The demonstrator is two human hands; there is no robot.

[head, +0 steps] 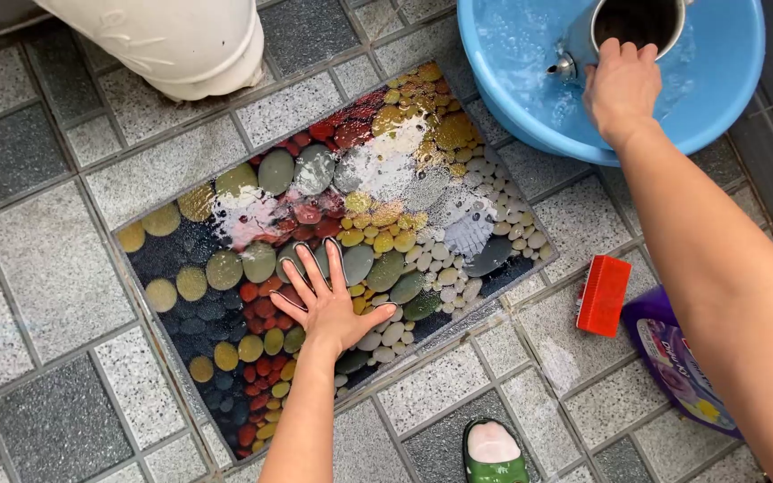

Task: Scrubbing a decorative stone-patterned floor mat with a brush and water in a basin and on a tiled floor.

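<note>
A wet mat point(225, 268) printed with coloured pebbles lies on the tiled floor, with white foam across its upper middle. My left hand point(328, 300) presses flat on the mat's near edge, fingers spread. My right hand point(621, 85) grips the rim of a metal mug point(632, 22) that sits in a blue basin point(726, 98) of soapy water at the top right.
A red scrubbing brush point(603, 295) lies on the tiles to the right of the mat, beside a purple detergent pouch point(677, 367). A white toilet base point(172, 45) stands at the top left. My foot in a green slipper point(492, 452) shows at the bottom.
</note>
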